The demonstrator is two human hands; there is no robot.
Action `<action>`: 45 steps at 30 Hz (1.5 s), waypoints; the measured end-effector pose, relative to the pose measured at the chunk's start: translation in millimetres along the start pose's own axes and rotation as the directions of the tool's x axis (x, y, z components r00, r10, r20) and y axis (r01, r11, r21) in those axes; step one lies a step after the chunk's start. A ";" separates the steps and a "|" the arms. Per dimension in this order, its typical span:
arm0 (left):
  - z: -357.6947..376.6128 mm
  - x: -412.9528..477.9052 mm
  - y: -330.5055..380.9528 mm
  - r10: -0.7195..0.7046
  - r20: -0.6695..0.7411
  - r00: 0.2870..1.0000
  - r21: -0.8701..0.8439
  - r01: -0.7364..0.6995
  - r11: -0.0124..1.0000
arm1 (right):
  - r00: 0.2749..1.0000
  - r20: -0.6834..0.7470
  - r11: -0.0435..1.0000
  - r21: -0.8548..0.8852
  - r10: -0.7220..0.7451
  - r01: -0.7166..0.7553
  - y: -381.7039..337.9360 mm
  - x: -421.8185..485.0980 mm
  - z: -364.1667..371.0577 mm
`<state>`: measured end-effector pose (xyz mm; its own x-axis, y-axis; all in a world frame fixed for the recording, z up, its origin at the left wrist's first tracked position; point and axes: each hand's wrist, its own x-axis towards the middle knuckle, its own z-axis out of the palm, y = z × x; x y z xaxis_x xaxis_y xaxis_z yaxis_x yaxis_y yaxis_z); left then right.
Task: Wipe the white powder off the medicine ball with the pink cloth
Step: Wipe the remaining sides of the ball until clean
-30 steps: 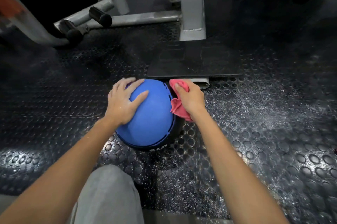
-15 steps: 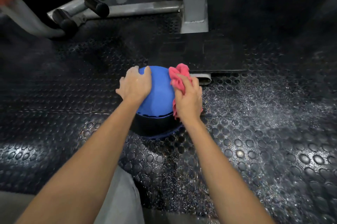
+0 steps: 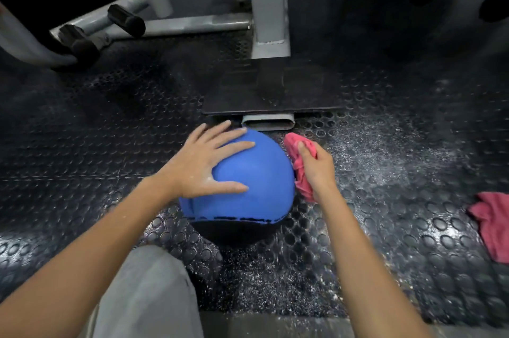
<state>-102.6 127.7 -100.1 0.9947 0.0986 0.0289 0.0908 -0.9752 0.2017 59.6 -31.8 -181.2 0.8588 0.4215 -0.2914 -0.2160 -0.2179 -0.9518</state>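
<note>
Shows a round blue medicine ball, matte, with a black underside, on a black rubber floor of raised round studs dusted with white powder. Left hand spread flat on the ball's top, fingers straight. Right hand gripping a crumpled pink cloth against the ball's right side. Second pink cloth lying well apart at right. Grey metal machine frame behind.

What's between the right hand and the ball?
The crumpled pink cloth, gripped by the right hand, lies against the right side of the round blue medicine ball; head view.
</note>
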 end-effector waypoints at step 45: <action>20.2 85.6 74.2 -0.491 -0.112 0.864 -0.299 0.442 0.846 | 0.943 -0.186 0.921 -0.331 -0.277 0.206 -25.1 -10.3 -49.9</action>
<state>-9.8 59.8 -102.5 0.8094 0.5862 0.0360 0.5018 -0.7221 0.4763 79.3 -74.6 -149.6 0.9557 0.2941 0.0072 0.1316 -0.4055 -0.9046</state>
